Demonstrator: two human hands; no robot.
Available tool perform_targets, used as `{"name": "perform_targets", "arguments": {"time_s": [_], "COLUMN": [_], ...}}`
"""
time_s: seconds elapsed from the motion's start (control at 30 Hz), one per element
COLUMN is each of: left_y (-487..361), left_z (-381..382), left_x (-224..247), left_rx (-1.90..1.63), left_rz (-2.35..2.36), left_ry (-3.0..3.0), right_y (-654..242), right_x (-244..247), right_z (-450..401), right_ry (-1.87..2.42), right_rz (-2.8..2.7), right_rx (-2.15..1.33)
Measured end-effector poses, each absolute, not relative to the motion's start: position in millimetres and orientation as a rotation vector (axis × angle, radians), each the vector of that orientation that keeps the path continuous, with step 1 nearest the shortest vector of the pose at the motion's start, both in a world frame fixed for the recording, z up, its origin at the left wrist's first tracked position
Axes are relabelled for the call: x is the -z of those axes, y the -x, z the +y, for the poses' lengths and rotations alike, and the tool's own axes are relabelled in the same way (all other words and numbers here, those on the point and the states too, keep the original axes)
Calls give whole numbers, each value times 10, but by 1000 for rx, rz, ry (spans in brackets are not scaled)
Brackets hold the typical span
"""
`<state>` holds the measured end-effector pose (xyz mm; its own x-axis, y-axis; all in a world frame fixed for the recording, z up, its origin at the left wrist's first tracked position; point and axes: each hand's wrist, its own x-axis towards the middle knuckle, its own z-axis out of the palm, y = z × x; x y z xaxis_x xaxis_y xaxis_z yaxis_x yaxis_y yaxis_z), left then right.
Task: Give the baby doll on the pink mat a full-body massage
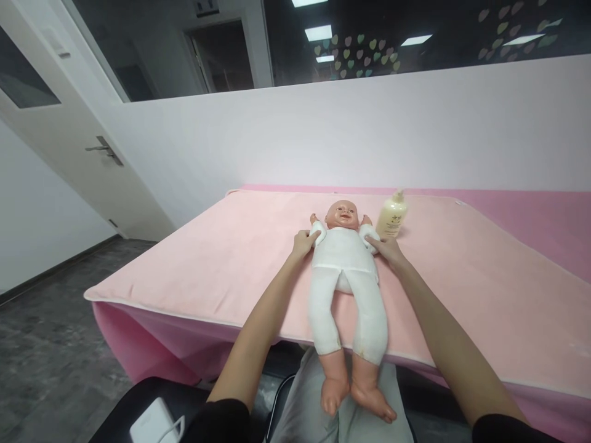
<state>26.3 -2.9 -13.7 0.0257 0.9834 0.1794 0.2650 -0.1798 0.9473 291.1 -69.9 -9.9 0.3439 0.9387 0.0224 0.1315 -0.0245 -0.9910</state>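
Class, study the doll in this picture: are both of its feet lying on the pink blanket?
No, the doll's feet extend past the near edge of the pink blanket, in front of the grey trousers.

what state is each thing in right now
doll: lying face up, feet past the blanket's edge
left hand: holding doll's arm
right hand: holding doll's other arm
bottle: standing upright
blanket: spread out
door: looks shut
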Motion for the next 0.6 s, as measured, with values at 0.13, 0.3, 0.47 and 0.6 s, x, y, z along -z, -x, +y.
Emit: {"name": "perform_targets", "arguments": {"time_s": [0.13,0.3,0.47,0.6], "left_y": [-245,-226,-198,-179], "left_z": [-64,-136,-166,-207], "left_x": [152,139,54,4], "left_rx": [-1173,-1110,-1163,-1271], "left_rz": [1162,897,1032,1171], "left_ry": [-1444,-1247,-1486,-1712], "right_y": [-2937,-2967,-2842,-2759], "right_x": [103,79,-18,-65], "right_z": [-703,-739,-833,-843], "right_ry": [1469,1403,1297,1287], "right_rz": [-1050,-1082,-1216,-1146], "right_rx": [-888,-1011,-864,-664]}}
